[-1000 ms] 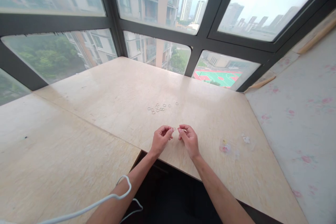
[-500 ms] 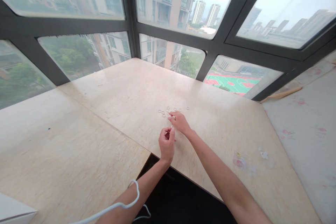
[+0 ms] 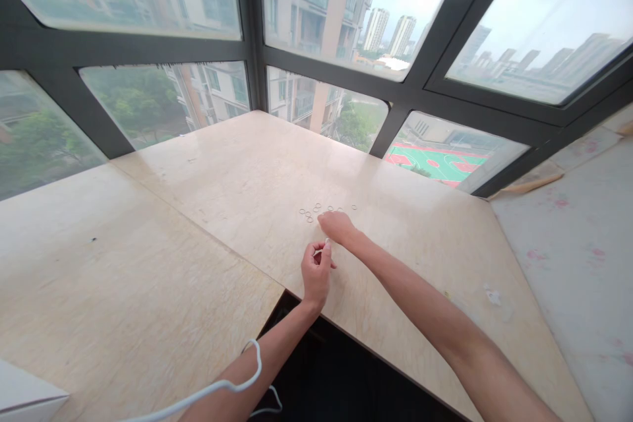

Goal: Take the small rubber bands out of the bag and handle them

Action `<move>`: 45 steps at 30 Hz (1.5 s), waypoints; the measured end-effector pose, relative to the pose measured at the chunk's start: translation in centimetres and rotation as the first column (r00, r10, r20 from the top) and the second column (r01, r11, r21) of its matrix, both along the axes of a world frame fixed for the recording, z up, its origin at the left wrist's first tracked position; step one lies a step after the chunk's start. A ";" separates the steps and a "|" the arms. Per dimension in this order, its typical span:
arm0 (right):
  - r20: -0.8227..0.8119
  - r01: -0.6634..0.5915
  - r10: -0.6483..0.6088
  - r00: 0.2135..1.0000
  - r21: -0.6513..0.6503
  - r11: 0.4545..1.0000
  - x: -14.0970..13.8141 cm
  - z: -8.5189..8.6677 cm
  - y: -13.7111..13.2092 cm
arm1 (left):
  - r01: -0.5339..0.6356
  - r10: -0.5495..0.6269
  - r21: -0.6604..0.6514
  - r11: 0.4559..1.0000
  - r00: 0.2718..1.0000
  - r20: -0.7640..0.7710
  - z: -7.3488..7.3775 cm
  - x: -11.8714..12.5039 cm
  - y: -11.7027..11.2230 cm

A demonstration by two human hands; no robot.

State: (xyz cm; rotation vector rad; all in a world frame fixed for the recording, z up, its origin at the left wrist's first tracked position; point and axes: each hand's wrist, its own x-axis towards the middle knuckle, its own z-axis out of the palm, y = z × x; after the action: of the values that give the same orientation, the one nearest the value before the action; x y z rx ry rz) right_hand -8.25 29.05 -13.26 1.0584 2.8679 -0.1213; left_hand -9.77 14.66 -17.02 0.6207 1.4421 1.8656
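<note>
Several small thin metal rings [image 3: 317,208] lie loosely grouped on the beige marbled surface. My right hand [image 3: 337,227] is at the near side of these rings, palm down, with its fingers closed together and the tips pointing left at the surface. Whatever the fingertips hold is hidden. Just below it, my left hand [image 3: 316,271] is raised in a pinch, thumb against forefinger. A tiny whitish thing shows at the thumb tip, too small to name. The two hands are close but apart.
Crumpled white scraps [image 3: 493,295] lie to the right, beyond my right forearm. A white cable [image 3: 222,386] crosses my left forearm. A white box [image 3: 30,392] stands at the lower left. Dark window frames [image 3: 254,46] border the back; a dark gap opens at the near edge.
My right hand's fingers have closed and turned down over the ring nearest them, which is now hidden. The right forearm has swung outward, covering the small clear packet. My left hand keeps its pinch.
</note>
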 end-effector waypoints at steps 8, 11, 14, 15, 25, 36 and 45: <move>-0.241 0.002 -0.046 0.970 -0.182 0.983 3.5 0.2 -1.8 | -0.003 0.002 0.018 1.000 1.000 0.018 -0.4 -0.1 0.2; -0.530 0.005 -0.315 0.788 -0.506 0.863 5.9 -1.1 -3.8 | 0.000 0.000 0.017 1.000 1.000 0.022 -0.3 0.0 0.2; -0.595 -0.204 -0.713 0.372 -0.801 0.562 7.7 -2.1 -6.0 | 0.017 -0.017 0.018 1.000 1.000 -0.002 -0.1 0.1 0.1; -0.566 -0.278 -0.778 0.271 -0.820 0.500 8.1 -2.2 -6.6 | 0.025 -0.025 0.020 0.999 1.000 -0.012 0.0 0.2 0.1; -0.457 -0.478 -0.880 0.132 -0.807 0.348 9.7 -1.8 -8.0 | 0.217 -0.216 -0.005 0.976 0.970 -0.109 0.4 0.5 0.3; -0.487 -0.395 -0.863 0.131 -0.824 0.405 9.8 -2.7 -8.2 | 0.254 -0.248 0.017 0.967 0.955 -0.163 0.1 0.2 0.2; -0.514 -0.325 -0.846 0.141 -0.831 0.451 10.1 -2.8 -8.4 | 0.212 -0.197 0.055 0.976 0.959 -0.206 0.2 0.4 -0.2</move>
State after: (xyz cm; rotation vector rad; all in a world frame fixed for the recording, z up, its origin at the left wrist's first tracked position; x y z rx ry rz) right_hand 1.80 20.62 -16.10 1.5837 2.0723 -2.9802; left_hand -9.34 14.47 -16.79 0.9812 1.3756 1.7406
